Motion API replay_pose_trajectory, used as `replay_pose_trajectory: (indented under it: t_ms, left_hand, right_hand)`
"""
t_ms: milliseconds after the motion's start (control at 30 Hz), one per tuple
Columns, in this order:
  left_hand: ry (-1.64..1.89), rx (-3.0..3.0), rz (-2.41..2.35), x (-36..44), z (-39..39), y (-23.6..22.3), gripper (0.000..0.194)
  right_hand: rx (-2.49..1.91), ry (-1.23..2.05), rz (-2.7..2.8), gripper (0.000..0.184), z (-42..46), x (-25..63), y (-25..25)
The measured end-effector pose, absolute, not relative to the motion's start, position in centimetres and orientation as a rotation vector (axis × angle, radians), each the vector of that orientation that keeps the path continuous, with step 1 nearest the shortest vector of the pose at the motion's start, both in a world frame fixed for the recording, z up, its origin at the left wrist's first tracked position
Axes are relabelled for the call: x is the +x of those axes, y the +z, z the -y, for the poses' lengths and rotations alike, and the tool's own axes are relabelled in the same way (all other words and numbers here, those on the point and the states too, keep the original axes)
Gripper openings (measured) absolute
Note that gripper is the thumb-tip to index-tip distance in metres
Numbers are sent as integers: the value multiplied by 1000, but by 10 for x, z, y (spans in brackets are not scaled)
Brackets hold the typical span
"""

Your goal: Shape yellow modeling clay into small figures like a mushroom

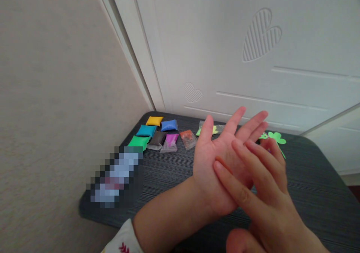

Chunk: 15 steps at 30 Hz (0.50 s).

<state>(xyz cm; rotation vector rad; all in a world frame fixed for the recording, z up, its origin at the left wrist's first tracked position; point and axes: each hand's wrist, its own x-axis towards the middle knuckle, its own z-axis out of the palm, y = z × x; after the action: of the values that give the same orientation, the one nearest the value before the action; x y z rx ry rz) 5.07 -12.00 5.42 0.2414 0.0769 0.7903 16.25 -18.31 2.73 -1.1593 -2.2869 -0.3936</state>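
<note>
Above the dark table, my left hand (206, 174) is turned palm up with its fingers spread. A thin orange-brown roll of modelling clay (224, 164) lies across that palm, partly covered by a finger. My right hand (271, 206) rests over the palm, its fingers stretched out and the index finger along the clay roll. The far end of the roll is hidden under the right fingers. Behind my left thumb, an opened clear packet with orange clay (186, 135) lies on the table.
Several clay packets lie at the back left of the table (157, 170), including a yellow one (154, 121), a blue one (168, 125) and a green one (138, 143). A green flower shape (277, 137) lies at the back right. A white panel (202, 50) stands behind.
</note>
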Motion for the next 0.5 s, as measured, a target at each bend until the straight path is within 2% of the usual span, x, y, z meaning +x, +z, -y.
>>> replay_pose_trajectory:
  t_ms: [133, 300, 500]
  left_hand:
    - [794, 246, -73, 50, 121, 53, 60]
    - [795, 249, -66, 51, 120, 52, 58]
    - [801, 244, -93, 50, 121, 55, 60]
  right_hand:
    - [-1288, -373, 2195, 66, 182, 164, 26]
    - [-1143, -385, 2274, 71, 183, 162, 26]
    - [-1251, -391, 2208, 68, 182, 163, 26]
